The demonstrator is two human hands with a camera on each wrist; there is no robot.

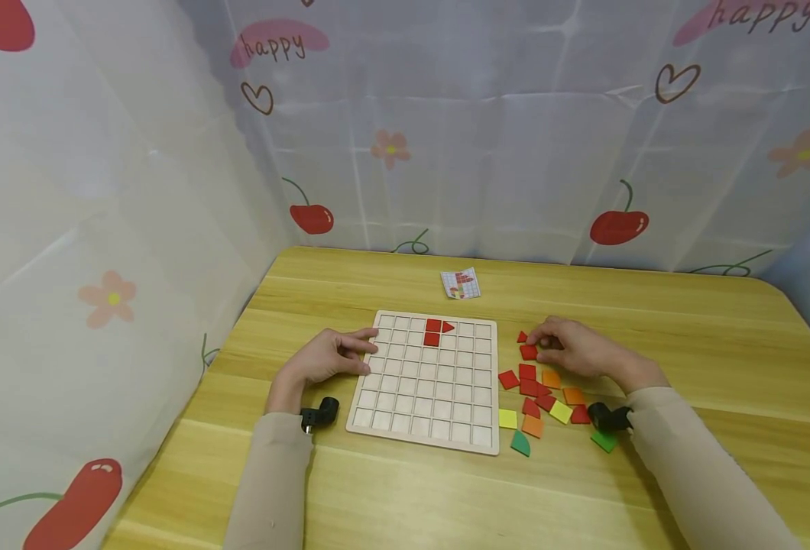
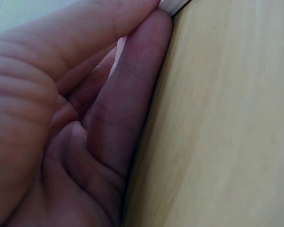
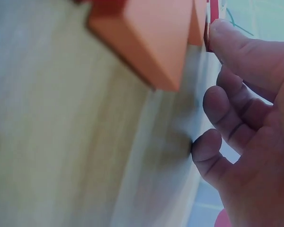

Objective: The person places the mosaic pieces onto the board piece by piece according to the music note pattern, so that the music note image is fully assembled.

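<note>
My left hand [image 1: 322,357] rests at the left edge of the wooden grid board [image 1: 405,432], its fingertips touching the rim. In the left wrist view the thumb and a finger meet at a pale edge. On the board lie two red square tiles [image 1: 432,339] and a red triangle tile [image 1: 448,327], near the top. My right hand [image 1: 573,347] pinches a red square tile [image 1: 529,353] between thumb and index finger, right of the board. The right wrist view shows the thumb against a red tile edge [image 3: 214,12]. A small red triangle [image 1: 522,336] lies just beyond the fingers.
Loose red tiles [image 1: 527,371], orange tiles [image 1: 532,426], yellow tiles [image 1: 507,418] and green pieces [image 1: 520,443] are scattered right of the board. A small printed pattern card [image 1: 461,283] lies behind it. Patterned curtains [image 1: 487,153] hang behind and left of the wooden table [image 1: 405,504].
</note>
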